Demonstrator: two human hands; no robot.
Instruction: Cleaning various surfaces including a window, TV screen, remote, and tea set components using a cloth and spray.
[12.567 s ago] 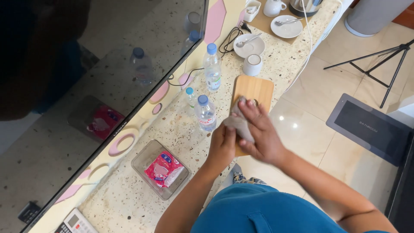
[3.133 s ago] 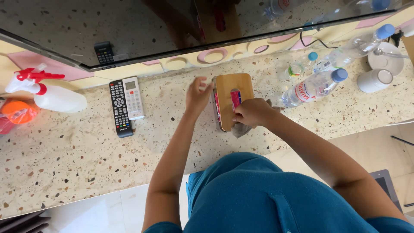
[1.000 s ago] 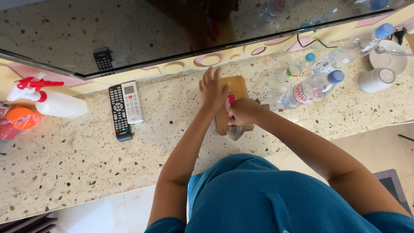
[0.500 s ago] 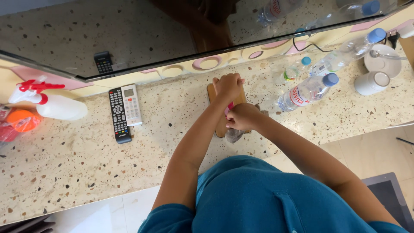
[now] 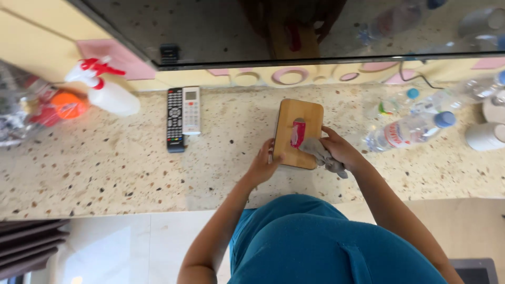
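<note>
A wooden lid (image 5: 294, 122) with a red patch in its middle covers a small box on the speckled stone counter (image 5: 131, 168). My left hand (image 5: 264, 164) rests against the lid's near left edge and steadies it. My right hand (image 5: 339, 150) is closed around a crumpled grey cloth (image 5: 321, 152) that lies on the lid's near right corner.
A black remote (image 5: 174, 119) and a white remote (image 5: 191, 110) lie to the left. A white spray bottle with a red trigger (image 5: 102, 90) and an orange object (image 5: 67, 105) sit far left. Plastic water bottles (image 5: 407, 130) and white cups (image 5: 485, 137) stand at the right, under a dark screen (image 5: 273, 26).
My left hand has slid from the top of the lid down to its near left edge. The grey cloth in my right hand has moved onto the lid's near right corner.
</note>
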